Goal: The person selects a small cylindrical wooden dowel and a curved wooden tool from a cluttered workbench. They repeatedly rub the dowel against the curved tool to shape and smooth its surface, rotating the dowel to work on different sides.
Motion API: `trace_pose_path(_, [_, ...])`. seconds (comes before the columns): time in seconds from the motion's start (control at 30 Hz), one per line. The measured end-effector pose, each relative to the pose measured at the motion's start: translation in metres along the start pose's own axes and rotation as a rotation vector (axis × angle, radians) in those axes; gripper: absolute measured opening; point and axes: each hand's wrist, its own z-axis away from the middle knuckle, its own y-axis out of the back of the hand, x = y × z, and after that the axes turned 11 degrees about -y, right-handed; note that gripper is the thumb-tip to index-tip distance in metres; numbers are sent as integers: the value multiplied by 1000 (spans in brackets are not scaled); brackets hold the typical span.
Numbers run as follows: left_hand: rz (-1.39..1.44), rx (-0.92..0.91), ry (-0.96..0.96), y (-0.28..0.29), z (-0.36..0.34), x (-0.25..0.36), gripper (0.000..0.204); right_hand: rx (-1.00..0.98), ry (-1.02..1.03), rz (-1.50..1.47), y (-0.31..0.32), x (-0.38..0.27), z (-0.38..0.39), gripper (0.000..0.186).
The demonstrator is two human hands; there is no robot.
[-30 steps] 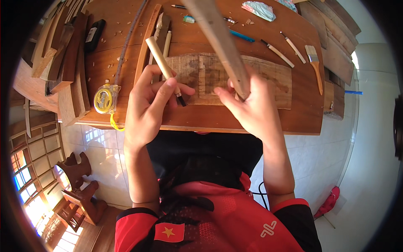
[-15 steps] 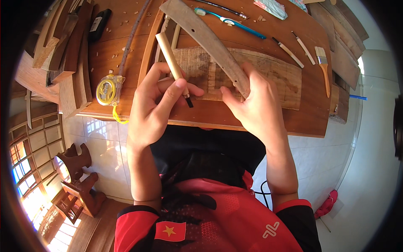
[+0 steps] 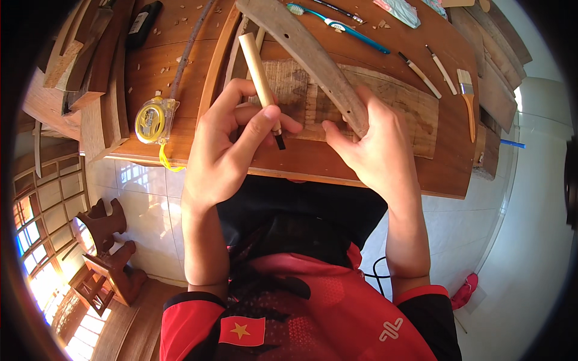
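My left hand (image 3: 220,153) is closed on a carving tool (image 3: 256,69) with a pale wooden handle, held between thumb and fingers, its short dark tip pointing toward me. My right hand (image 3: 379,150) grips the lower end of a weathered, holed wooden strip (image 3: 304,53), which slants away to the upper left. Beneath both lies a flat, stained board (image 3: 409,120) on the brown table (image 3: 444,174). A wooden rail (image 3: 218,51) runs along the board's left, partly hidden by my left hand.
A yellow tape measure (image 3: 152,120), dark stick (image 3: 185,60) and stacked offcuts (image 3: 96,108) are on the left. A toothbrush (image 3: 361,39), two small tools (image 3: 421,75) (image 3: 441,69), a paintbrush (image 3: 466,105) and crumpled cloth (image 3: 397,11) lie toward the back and right. More boards (image 3: 494,54) lean at far right.
The wooden strip has swung down and leftward at its far end, uncovering the toothbrush. Both hands have shifted slightly right in the picture, still holding their pieces.
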Motion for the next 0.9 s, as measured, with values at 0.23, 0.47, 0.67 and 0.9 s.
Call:
trace_pose_path(0.23, [-52, -35, 2, -2, -4, 4, 20, 50, 122, 29, -1, 9, -2, 39])
trace_pose_path(0.47, [89, 174, -216, -28, 7, -16, 26, -86, -12, -356, 16, 21, -2, 20])
trace_pose_path(0.67, [-174, 133, -321, -38, 6, -31, 20, -250, -184, -557, 23, 36, -4, 21])
trace_pose_path(0.9, [-317, 54, -372, -37, 1, -38, 17, -263, -180, -601, 23, 38, -6, 23])
